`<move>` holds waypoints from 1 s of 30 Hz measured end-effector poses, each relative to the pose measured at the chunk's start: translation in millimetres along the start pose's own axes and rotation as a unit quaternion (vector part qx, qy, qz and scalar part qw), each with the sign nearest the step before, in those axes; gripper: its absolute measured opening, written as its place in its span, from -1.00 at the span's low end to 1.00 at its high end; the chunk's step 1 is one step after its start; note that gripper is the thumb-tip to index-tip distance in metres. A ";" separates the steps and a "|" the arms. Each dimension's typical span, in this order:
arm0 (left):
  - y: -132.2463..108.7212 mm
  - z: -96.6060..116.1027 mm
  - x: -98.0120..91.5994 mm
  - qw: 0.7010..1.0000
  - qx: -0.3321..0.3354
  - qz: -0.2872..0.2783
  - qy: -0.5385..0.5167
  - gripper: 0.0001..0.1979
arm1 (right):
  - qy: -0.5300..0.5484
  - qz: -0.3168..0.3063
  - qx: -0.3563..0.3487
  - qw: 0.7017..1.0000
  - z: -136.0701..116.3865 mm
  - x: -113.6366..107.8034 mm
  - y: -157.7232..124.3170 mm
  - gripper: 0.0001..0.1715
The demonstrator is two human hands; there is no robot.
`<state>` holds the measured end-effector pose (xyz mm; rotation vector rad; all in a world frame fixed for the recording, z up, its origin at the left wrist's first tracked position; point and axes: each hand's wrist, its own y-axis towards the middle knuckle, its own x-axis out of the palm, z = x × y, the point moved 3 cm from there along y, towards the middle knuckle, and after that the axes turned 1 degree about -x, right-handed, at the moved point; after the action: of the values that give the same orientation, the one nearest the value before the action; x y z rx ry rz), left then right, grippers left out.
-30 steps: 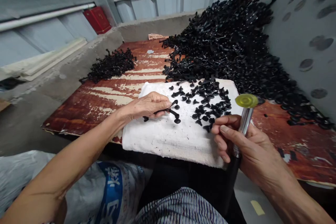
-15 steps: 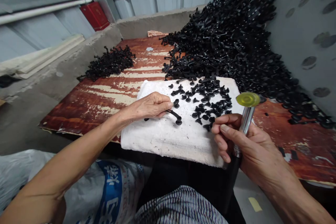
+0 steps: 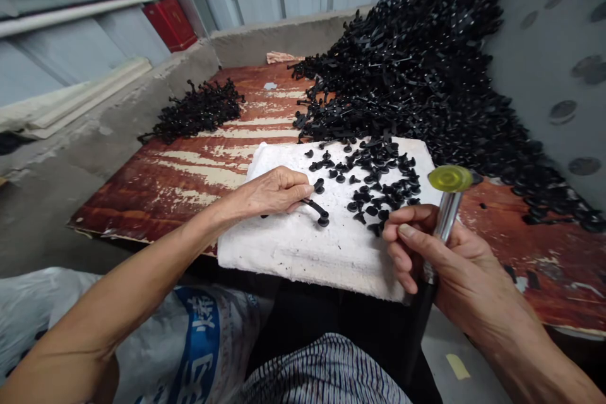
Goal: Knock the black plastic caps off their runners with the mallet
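Observation:
My left hand (image 3: 283, 190) is closed with its fingers pinching a slim black plastic part (image 3: 317, 209). A round foot at the part's free end rests on the folded white towel (image 3: 284, 259); the fingers hide the rest. Beside the thumb sits a small black knob-like piece (image 3: 319, 185). My right hand (image 3: 440, 252) grips a mallet (image 3: 449, 178) with a yellow head, a chrome shaft and a black handle, held head up. Its thumb and index finger come close together, and I cannot tell whether anything small is between them. Several small black round-headed pieces (image 3: 374, 189) lie loose on the towel.
A large heap of black parts (image 3: 416, 63) covers the back right of the worn red-brown board (image 3: 199, 170). A smaller pile (image 3: 196, 112) lies at the back left. A low concrete ledge (image 3: 284, 31) borders the board. At the lower left is a white plastic sack (image 3: 227, 341).

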<state>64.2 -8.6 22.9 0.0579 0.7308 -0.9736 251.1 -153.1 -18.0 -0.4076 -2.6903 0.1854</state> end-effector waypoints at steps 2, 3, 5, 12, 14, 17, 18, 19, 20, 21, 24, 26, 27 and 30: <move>-0.3 -0.2 -0.1 1.000 0.001 0.001 0.001 -0.63 | 0.000 -0.002 -0.001 1.000 0.5 -0.6 -0.3 -0.76; -0.4 -0.3 -0.1 1.000 0.001 0.002 0.001 -0.63 | 0.000 -0.002 -0.001 1.000 0.8 -1.0 -0.4 -0.76; -0.7 -0.2 0.1 1.000 -0.001 0.004 0.001 -0.64 | -0.002 -0.003 -0.003 1.000 1.4 -1.7 -0.5 -0.76; -0.7 3.0 1.6 1.000 -0.003 0.011 0.013 -0.68 | -0.008 -0.001 -0.008 1.000 0.0 0.1 -0.9 -0.75; -0.7 4.1 1.9 1.000 -0.001 0.011 0.020 -0.68 | -0.014 0.002 -0.008 1.000 -0.5 0.3 -1.4 -0.76; -0.5 5.1 2.1 0.999 0.003 0.013 0.035 -0.68 | -0.017 0.004 0.000 1.000 -0.5 0.7 -1.9 -0.77; -0.3 5.2 2.2 0.999 0.005 0.014 0.040 -0.68 | -0.017 0.005 0.002 1.000 -0.4 0.9 -1.9 -0.77; -0.1 5.2 2.3 0.999 0.006 0.015 0.044 -0.68 | -0.017 0.005 0.004 1.000 -0.4 1.0 -1.8 -0.77; 0.2 5.1 2.4 0.999 0.008 0.016 0.049 -0.69 | -0.017 0.004 0.004 1.000 -0.4 1.2 -1.6 -0.77; 0.4 4.9 2.6 0.998 0.009 0.018 0.055 -0.69 | -0.018 0.004 0.003 1.000 -0.5 1.3 -1.5 -0.76; 0.9 4.5 3.4 0.997 0.013 0.024 0.073 -0.70 | -0.020 0.003 0.001 1.000 -0.6 1.2 -1.1 -0.75; 0.9 4.4 3.8 0.996 0.016 0.029 0.082 -0.70 | -0.024 0.003 0.000 1.000 -0.2 0.8 -0.9 -0.75; 0.9 4.4 3.8 0.996 0.017 0.031 0.086 -0.70 | -0.026 0.003 0.000 1.000 0.1 0.5 -0.9 -0.75; 1.1 4.4 2.7 0.994 0.023 0.038 0.104 -0.70 | -0.030 0.002 -0.002 1.000 1.2 0.0 -0.8 -0.74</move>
<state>68.4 -11.6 24.3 0.2288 0.8915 -0.9205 250.4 -153.9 -18.9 -0.4157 -2.7503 0.1962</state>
